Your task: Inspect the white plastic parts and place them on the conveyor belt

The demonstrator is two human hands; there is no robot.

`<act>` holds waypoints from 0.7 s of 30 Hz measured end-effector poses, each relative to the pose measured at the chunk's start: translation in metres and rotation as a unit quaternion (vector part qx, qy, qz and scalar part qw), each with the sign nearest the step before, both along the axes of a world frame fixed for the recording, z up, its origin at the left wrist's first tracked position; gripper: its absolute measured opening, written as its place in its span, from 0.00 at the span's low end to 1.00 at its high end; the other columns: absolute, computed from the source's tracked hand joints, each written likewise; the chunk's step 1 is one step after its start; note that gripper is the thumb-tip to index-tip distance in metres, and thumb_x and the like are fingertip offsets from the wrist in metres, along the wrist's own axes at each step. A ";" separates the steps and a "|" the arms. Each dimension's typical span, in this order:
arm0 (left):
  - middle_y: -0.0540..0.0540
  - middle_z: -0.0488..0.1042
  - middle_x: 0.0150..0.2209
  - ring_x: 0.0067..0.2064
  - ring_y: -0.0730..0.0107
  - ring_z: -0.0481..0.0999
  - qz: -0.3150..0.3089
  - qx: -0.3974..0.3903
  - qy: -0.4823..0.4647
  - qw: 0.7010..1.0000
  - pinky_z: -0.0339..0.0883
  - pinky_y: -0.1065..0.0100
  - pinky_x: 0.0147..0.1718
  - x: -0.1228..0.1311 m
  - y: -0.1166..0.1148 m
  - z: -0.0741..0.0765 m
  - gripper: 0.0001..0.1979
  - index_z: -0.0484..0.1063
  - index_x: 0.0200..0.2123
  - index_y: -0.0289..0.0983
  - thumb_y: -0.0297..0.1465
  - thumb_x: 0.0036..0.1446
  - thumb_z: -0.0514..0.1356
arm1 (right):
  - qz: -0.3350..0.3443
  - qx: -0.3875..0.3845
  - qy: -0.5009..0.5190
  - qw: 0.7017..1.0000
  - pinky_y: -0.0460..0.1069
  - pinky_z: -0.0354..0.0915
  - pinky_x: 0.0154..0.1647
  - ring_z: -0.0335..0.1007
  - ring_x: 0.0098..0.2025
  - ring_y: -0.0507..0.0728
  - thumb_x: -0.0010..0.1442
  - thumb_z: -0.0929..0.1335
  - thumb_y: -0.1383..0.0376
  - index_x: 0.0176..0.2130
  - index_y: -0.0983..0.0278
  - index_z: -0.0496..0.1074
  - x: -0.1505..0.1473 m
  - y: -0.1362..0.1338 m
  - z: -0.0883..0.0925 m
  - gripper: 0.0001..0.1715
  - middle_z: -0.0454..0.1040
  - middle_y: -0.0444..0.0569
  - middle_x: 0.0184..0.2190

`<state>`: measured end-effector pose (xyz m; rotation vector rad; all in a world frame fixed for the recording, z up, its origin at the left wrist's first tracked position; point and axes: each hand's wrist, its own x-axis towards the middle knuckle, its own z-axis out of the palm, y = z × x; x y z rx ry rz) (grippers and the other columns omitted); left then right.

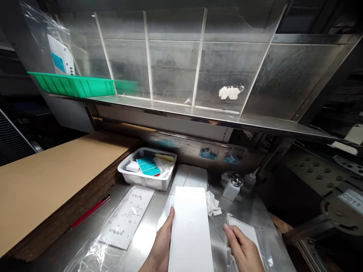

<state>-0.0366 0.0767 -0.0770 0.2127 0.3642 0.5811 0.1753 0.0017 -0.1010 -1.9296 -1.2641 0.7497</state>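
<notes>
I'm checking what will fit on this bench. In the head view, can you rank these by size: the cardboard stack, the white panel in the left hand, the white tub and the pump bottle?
Largest to smallest:
1. Brown cardboard stack
2. White panel and white plastic tub: unsure, as the panel is nearer the camera
3. Pump bottle

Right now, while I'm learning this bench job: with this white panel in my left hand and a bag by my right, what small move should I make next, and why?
Probably take hold of the clear plastic bag with your right hand: its fingers are already at the bag's edge, while your left hand is occupied holding the long white panel.
</notes>
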 end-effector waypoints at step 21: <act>0.36 0.76 0.45 0.50 0.48 0.72 -0.025 -0.024 -0.064 0.997 0.61 0.54 0.50 0.016 -0.003 0.004 0.33 0.60 0.57 0.30 0.48 0.57 0.50 | -0.205 0.026 -0.081 0.975 0.52 0.63 0.29 0.69 0.29 0.62 0.56 0.58 0.46 0.33 0.58 0.67 0.099 -0.035 -0.019 0.21 0.72 0.49 0.25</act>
